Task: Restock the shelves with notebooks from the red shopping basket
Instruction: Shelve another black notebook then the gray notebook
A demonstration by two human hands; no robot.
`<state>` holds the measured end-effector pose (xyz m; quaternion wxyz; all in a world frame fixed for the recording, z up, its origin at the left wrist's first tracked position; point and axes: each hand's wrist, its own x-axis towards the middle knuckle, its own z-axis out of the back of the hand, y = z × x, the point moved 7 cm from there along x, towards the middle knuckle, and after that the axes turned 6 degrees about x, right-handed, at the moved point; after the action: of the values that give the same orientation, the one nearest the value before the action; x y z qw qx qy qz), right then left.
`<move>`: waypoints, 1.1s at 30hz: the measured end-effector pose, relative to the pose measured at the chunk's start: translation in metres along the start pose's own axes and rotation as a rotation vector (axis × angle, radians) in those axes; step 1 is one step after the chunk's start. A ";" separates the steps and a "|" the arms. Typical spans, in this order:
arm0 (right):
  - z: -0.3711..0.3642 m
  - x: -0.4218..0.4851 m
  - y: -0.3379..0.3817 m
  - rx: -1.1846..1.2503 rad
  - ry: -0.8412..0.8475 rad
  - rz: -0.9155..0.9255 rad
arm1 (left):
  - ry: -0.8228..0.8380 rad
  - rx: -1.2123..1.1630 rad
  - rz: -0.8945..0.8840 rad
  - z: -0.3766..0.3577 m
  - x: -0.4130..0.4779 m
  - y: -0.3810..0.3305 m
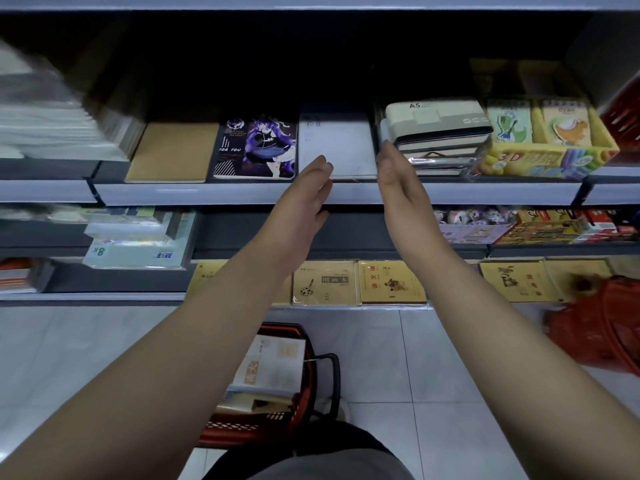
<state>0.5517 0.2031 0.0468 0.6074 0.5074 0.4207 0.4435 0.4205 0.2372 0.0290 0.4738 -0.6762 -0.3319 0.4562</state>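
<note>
A white notebook (337, 147) lies flat on the upper shelf (214, 195), between a purple anime-cover notebook (256, 147) and a stack of A5 notebooks (436, 133). My left hand (306, 192) reaches up with straight fingers, its fingertips at the white notebook's front left corner. My right hand (398, 178) is raised with straight fingers at the notebook's right edge. Neither hand holds anything. On the floor between my arms, the red shopping basket (294, 407) holds several notebooks (273, 368).
A brown kraft notebook (173, 150) lies left of the purple one. A yellow display box (540, 147) sits at the right. Lower shelves carry paper packs (135, 244) and yellow exercise books (391, 282). Another red basket (602, 327) stands at the right on the tiled floor.
</note>
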 end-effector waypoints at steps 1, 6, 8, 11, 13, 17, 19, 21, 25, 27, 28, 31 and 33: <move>-0.008 -0.004 -0.001 0.008 0.005 -0.012 | -0.002 0.003 -0.002 0.008 -0.005 0.001; -0.042 -0.017 -0.004 0.033 0.014 -0.047 | -0.030 -0.012 -0.003 0.040 -0.020 0.006; -0.057 -0.023 -0.008 0.034 0.022 -0.066 | -0.043 -0.035 0.002 0.054 -0.027 0.009; -0.079 -0.031 -0.013 0.014 0.041 -0.087 | -0.052 -0.070 0.012 0.075 -0.038 0.016; -0.092 -0.035 -0.017 0.022 0.047 -0.100 | -0.060 -0.088 0.026 0.090 -0.044 0.022; -0.122 -0.040 -0.027 0.029 0.037 -0.111 | -0.088 -0.112 0.058 0.123 -0.052 0.039; -0.136 -0.042 -0.034 0.022 0.024 -0.120 | -0.097 -0.117 0.062 0.137 -0.056 0.047; -0.153 -0.044 -0.043 0.013 0.025 -0.132 | -0.101 -0.127 0.072 0.153 -0.059 0.057; -0.188 -0.051 -0.063 0.002 0.054 -0.181 | -0.059 -0.163 0.124 0.185 -0.065 0.082; -0.203 -0.055 -0.073 0.009 0.057 -0.213 | -0.085 -0.167 0.133 0.201 -0.068 0.092; -0.213 -0.057 -0.080 0.023 0.060 -0.237 | -0.111 -0.168 0.134 0.211 -0.070 0.098; -0.240 -0.063 -0.102 0.073 0.091 -0.304 | -0.186 -0.189 0.143 0.235 -0.075 0.115; -0.255 -0.066 -0.118 0.094 0.105 -0.344 | -0.213 -0.198 0.163 0.249 -0.078 0.129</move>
<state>0.3028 0.1903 -0.0990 0.6270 0.4321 0.5526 0.3388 0.1621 0.2101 -0.1023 0.3284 -0.6922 -0.3676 0.5272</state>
